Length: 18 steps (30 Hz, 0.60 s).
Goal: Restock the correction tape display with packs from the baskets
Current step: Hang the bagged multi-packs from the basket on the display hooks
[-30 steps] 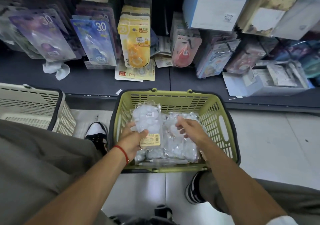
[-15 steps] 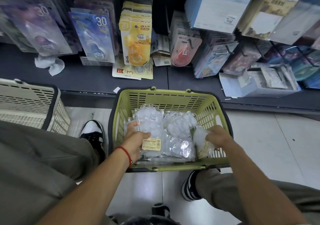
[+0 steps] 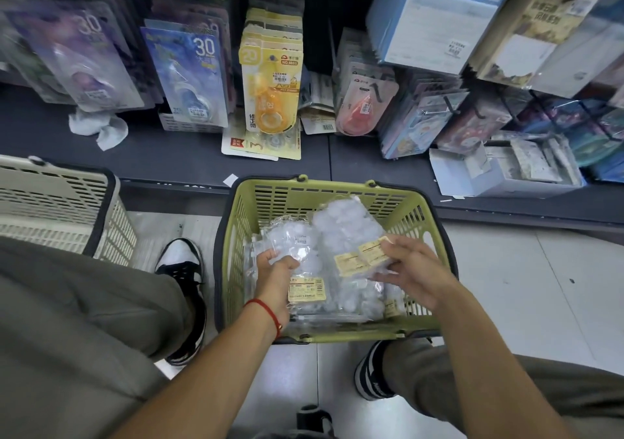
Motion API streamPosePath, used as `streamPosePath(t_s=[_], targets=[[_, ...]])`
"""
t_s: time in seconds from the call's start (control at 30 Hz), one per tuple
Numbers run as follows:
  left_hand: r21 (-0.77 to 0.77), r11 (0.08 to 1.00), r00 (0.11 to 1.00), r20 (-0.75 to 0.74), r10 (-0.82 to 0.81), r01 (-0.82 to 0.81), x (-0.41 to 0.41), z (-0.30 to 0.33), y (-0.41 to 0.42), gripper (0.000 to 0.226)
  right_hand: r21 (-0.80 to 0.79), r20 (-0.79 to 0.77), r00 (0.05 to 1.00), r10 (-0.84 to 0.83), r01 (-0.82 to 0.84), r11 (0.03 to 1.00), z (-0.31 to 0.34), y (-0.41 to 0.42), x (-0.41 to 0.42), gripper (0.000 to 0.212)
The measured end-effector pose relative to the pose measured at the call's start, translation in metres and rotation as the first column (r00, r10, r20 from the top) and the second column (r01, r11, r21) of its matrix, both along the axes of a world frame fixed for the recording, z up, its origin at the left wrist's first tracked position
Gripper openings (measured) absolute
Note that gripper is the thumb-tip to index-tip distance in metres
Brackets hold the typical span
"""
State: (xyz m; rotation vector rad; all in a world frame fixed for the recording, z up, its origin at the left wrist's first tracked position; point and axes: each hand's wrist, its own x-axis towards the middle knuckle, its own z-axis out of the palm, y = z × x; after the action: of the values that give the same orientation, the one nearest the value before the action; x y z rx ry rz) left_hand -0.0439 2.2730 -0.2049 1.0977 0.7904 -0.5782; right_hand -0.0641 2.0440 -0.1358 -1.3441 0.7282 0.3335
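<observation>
In the head view I look down into a green basket [image 3: 337, 198] on the floor, just near of a dark shelf [image 3: 162, 158]. My left hand [image 3: 275, 274] is inside the basket at its left, fingers curled round the edge of a clear pack [image 3: 297, 252] of correction tapes with a tan label near its bottom end. My right hand [image 3: 410, 269] is at the basket's right, thumb and fingers pinching the labelled end of a second clear pack [image 3: 341, 225], which lies tilted toward the far wall of the basket. More clear packs [image 3: 358, 300] lie beneath both, filling the basket floor. A red cord [image 3: 266, 310] circles my left wrist.

On the far side, the display hangs above the shelf: purple carded packs [image 3: 81, 56] at far left, blue ones marked 30 [image 3: 189, 73] beside them, yellow carded tapes [image 3: 273, 80] in the middle, and a pink one [image 3: 364, 107] to their right. A loose yellow card [image 3: 260, 144] lies flat on the shelf under the yellow row. A crumpled white wad [image 3: 98, 127] sits on the shelf at left. A beige basket [image 3: 57, 202] stands on the floor to the left, apart from the green one. My black-and-white shoe [image 3: 182, 269] rests between the two baskets.
</observation>
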Motion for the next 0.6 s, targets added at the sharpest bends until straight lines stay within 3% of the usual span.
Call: streamPosePath(t_s=[0.03,0.1,0.2,0.27,0.33,0.4,0.47,0.53,0.6], targets=[[-0.040,0.999,1.000,-0.015,0.013,-0.014,0.000,0.003,-0.001,0.029,-0.003,0.016,1.000,0.027,-0.027,1.000,-0.005,0.013,0.000,0.021],[-0.127,0.992,0.999,-0.039,-0.002,-0.003,-0.001,0.007,-0.003,0.050,-0.082,0.040,0.993,0.109,-0.106,0.991,-0.018,0.040,-0.002,0.021],[0.015,0.994,0.994,0.011,-0.108,0.108,-0.005,0.005,0.000,0.092,-0.281,0.052,0.945,0.324,-0.297,0.913,-0.037,0.068,-0.002,0.026],[0.097,0.988,0.990,0.052,-0.129,0.123,-0.008,-0.003,0.004,0.088,-0.355,0.041,0.925,0.379,-0.341,0.870,-0.047,0.068,0.001,0.025],[0.116,0.985,0.988,0.072,-0.134,0.125,-0.008,-0.009,0.007,0.080,-0.487,-0.002,0.948,0.319,-0.280,0.828,-0.058,0.051,0.005,0.025],[0.169,0.975,0.983,0.089,-0.161,0.144,-0.007,-0.012,0.010,0.081,-0.747,-0.211,0.928,0.307,-0.355,0.561,-0.076,0.019,0.006,0.032],[0.203,0.966,0.977,0.105,-0.183,0.159,-0.007,-0.015,0.012,0.086,-0.775,-0.499,0.838,0.222,-0.546,0.318,-0.098,-0.011,-0.001,0.045],[0.193,0.969,0.977,0.119,-0.179,0.154,-0.008,-0.018,0.014,0.089,-0.710,-0.658,0.734,0.167,-0.679,0.187,-0.116,-0.023,-0.008,0.057],[0.196,0.967,0.974,0.126,-0.188,0.161,-0.010,-0.021,0.015,0.090,-0.683,-0.696,0.697,0.175,-0.717,0.140,-0.130,-0.022,-0.008,0.070]])
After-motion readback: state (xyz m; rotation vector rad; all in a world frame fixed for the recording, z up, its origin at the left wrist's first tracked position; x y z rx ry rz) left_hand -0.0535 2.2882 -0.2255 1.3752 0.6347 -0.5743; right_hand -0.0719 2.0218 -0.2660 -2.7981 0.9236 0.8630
